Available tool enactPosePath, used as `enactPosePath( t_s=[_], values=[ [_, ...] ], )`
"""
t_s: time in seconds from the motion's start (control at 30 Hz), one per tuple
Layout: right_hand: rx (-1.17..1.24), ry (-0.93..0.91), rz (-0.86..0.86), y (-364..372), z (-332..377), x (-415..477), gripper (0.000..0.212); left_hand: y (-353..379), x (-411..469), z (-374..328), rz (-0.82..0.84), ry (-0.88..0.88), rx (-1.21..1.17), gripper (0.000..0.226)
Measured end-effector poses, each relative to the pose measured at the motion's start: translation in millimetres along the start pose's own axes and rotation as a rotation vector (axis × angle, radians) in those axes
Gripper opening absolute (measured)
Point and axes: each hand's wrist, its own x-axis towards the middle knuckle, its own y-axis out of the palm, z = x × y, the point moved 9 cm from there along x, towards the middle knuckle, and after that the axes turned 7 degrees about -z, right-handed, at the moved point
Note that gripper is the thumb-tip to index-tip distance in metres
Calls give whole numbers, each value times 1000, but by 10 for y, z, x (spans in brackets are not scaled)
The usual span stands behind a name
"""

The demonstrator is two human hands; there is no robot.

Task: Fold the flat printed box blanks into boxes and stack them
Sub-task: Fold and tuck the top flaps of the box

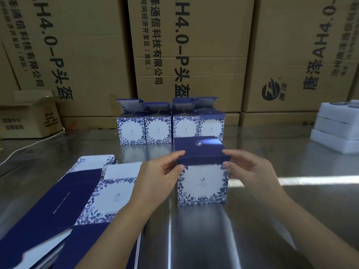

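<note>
A folded blue-and-white floral box (203,183) stands upright on the steel table, its dark blue top flap closed. My left hand (161,171) pinches the box's upper left corner, forefinger on the lid and thumb on the front. My right hand (246,167) grips the upper right corner the same way. A pile of flat printed blanks (77,200) lies to the left, partly under my left forearm. Behind stands a row of several folded boxes (171,129) with their top flaps open.
The steel table (252,220) is shiny and reflective. Large brown cartons (190,55) wall off the back. A small open carton (29,117) sits at far left, white foam trays (336,129) at far right. A white cable (29,146) crosses the left.
</note>
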Motion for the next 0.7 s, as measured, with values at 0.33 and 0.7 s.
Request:
enactPosePath(
  t_s=[0.33, 0.7],
  values=[
    [12, -249, -92, 735, 1002, 1207, 36, -841, 1555, -1041, -160, 286, 431, 37],
    [-231, -420, -123, 2673, 1049, 3378, 33, -1757, 3869, -623, -382, 339, 830, 33]
  ],
)
